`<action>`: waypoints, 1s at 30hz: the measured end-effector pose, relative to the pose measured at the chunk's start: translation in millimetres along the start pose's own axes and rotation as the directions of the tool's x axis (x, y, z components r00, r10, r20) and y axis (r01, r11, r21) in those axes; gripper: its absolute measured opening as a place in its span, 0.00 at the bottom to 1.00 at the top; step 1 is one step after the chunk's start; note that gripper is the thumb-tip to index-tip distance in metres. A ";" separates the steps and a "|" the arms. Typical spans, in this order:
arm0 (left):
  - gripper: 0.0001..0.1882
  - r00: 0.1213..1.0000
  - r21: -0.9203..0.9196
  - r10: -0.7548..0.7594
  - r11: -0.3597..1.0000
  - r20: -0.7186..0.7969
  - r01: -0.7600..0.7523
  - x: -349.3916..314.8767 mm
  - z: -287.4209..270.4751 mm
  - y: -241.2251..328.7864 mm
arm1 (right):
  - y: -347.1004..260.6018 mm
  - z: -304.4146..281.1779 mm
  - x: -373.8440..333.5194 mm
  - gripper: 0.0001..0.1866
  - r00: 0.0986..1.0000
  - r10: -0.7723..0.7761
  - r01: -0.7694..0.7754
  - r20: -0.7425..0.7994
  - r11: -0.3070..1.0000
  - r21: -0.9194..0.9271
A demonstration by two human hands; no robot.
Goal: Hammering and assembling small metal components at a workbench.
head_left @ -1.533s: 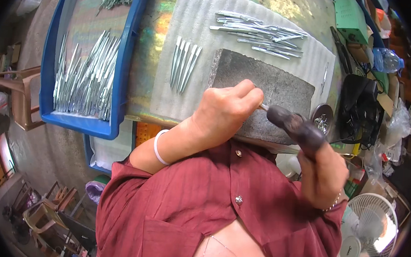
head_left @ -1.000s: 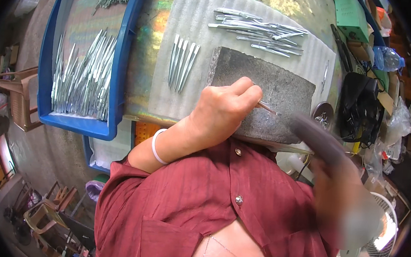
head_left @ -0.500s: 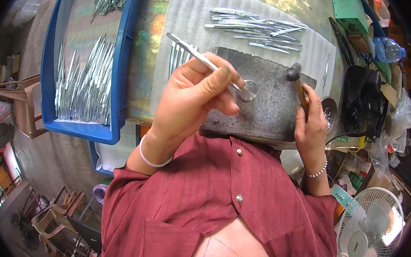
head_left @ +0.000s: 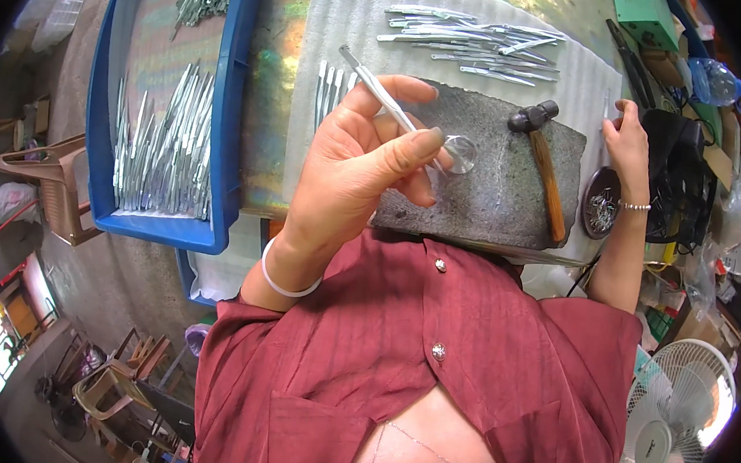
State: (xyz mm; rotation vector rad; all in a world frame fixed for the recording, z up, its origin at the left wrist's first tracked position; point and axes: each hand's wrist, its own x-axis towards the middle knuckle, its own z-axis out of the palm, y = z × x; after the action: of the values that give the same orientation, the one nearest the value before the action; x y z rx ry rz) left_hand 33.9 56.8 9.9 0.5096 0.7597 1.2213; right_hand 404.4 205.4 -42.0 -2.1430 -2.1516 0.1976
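Observation:
My left hand is closed around a slim silver metal handle with a round, shiny, see-through-looking piece at its lower end. It holds this above a rough dark stone block. A hammer with a wooden handle and dark head lies on the block's right side. My right hand has its fingers apart at the right edge of the white foam sheet, beside a thin metal strip. Just below that hand sits a round dish of small metal pins.
Several silver strips lie piled on the foam beyond the block, and a few more stand in a row to its left. A blue tray of strips is at left. Right are a black bag, a water bottle and a fan.
My right hand has let go of the hammer, leaving it on the block, and moved right to the foam's edge. My left hand still holds the handle, its fingers slightly shifted.

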 end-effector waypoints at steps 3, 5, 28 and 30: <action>0.17 1.000 0.135 -0.005 0.991 -0.001 0.005 -1.0 3.8 1.6 | 10.2 6.3 10.2 0.21 1.000 0.005 -0.004 0.030 0.999 -0.036; 0.15 1.000 0.121 -0.002 0.993 -0.017 0.004 -3.7 2.9 0.0 | 19.7 10.7 13.4 0.22 0.997 -0.069 0.069 -0.018 0.998 -0.005; 0.15 0.975 0.602 0.040 0.781 0.219 -0.167 -13.9 15.3 -14.2 | -161.2 -70.0 -121.3 0.08 0.849 -0.447 -0.177 0.281 0.262 0.949; 0.16 0.991 0.567 0.013 0.819 0.131 -0.086 -19.8 15.5 -15.6 | -170.0 -65.5 -126.2 0.07 0.855 -0.471 -0.090 0.218 0.278 0.956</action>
State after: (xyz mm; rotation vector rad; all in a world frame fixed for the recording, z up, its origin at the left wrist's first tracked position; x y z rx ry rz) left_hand 52.6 34.1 13.7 1.0984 1.0170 0.9823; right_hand 247.9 80.2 52.7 -1.0785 -1.6007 1.6704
